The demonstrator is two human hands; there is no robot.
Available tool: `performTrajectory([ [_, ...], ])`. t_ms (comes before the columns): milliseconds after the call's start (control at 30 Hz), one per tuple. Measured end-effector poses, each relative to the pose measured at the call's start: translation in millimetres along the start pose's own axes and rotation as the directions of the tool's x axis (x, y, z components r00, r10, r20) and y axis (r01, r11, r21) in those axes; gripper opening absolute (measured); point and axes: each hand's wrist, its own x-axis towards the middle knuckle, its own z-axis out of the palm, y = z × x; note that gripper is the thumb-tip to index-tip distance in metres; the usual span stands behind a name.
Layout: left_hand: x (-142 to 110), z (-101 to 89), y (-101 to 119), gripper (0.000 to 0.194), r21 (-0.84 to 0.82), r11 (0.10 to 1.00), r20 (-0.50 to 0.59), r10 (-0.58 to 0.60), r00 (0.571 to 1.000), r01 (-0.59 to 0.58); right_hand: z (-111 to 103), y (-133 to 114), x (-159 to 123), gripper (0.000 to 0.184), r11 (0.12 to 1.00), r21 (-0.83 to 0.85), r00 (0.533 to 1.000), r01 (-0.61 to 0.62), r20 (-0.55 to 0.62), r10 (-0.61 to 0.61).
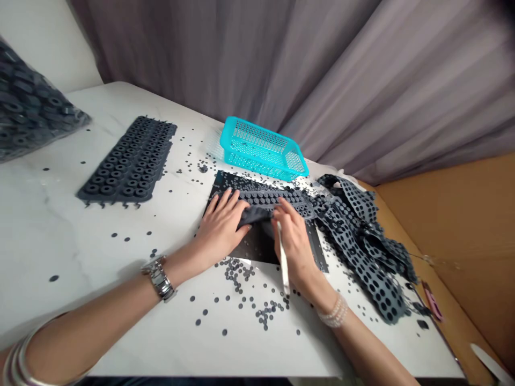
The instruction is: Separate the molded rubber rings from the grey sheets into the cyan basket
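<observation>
Moulded rubber sheet (281, 199): on black mat (261, 244), long axis roughly nine-to-three. Left hand (220, 226) nearer its nine-o'clock end, thumb and forefinger astride a fold; pinch, can't tell. Right hand (296, 244), towards three, closed round slim white tool (284, 262).

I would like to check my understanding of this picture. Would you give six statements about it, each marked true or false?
1. The left hand touches the dark sheet. True.
2. Perforated strips lie to the right of the right hand. True.
3. The right hand holds scissors. False: it holds a slim white tool.
4. The silver watch is on the right wrist. False: it is on the left.
5. The basket is turquoise. True.
6. All the small dark discs are inside the basket. False: many lie on the white table.
</observation>
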Motion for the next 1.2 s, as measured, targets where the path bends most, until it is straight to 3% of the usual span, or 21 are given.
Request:
performTrajectory([
  [100, 0.4, -1.1, -1.6, 0.031, -0.026, 1.0, 0.005, 0.005, 1.0, -0.005, -11.6, 13.1, 0.3, 0.016, 0.989, -0.017, 0.986, -0.15, -0.079, 0.148],
  [200, 0.5, -2.1, -3.7, 0.032, -0.046, 0.999, 0.011, 0.016, 1.0, -0.016, -23.2, 15.8, -3.5, 0.012, 0.978, 0.037, 0.978, -0.205, -0.018, 0.206],
  [333, 1.1, -1.2, -2.0, 0.04, -0.057, 0.998, -0.006, 0.013, 1.0, -0.014, -22.0, 3.3, -11.5, 0.012, 0.985, 0.139, 0.99, -0.104, 0.105, 0.09],
  [433, 2.4, 1.6, 2.3, 0.035, -0.042, 0.999, -0.048, -0.026, 0.999, 0.024, -12.8, -5.2, -13.0, 0.013, 0.989, 0.145, 0.991, 0.011, 0.131, -0.03],
  [567, 3.6, 3.3, 6.1, 0.03, -0.011, 0.999, -0.06, -0.033, 0.998, 0.032, -6.2, -6.3, -10.0, 0.015, 0.988, 0.128, 0.983, 0.084, 0.152, -0.104],
  [900, 4.0, 1.6, 6.7, 0.031, -0.022, 0.999, -0.035, -0.048, 0.998, 0.048, -1.0, -3.8, -3.3, 0.017, 0.959, 0.025, 0.922, 0.283, 0.267, -0.279],
  [967, 3.9, 0.9, 7.2, 0.031, -0.02, 0.999, -0.025, -0.048, 0.999, 0.048, -0.8, 0.8, -0.5, 0.019, 0.974, -0.006, 0.952, 0.227, 0.212, -0.22],
  [1067, 3.5, -0.9, 7.7, 0.03, -0.019, 0.999, -0.01, -0.042, 0.999, 0.041, -4.7, 20.2, 3.1, 0.022, 0.994, -0.112, 1.0, -0.015, 0.009, 0.017],
  [1133, 3.3, -1.8, 7.8, 0.03, -0.019, 0.999, 0.0, -0.037, 0.999, 0.037, -9.9, 35.5, 4.5, 0.024, 0.977, -0.151, 0.987, -0.15, -0.087, 0.138],
  [1200, 2.9, -2.1, 7.6, 0.031, -0.015, 0.999, 0.007, -0.034, 0.999, 0.034, -15.1, 44.3, 5.1, 0.028, 0.966, -0.136, 0.973, -0.222, -0.101, 0.209],
])
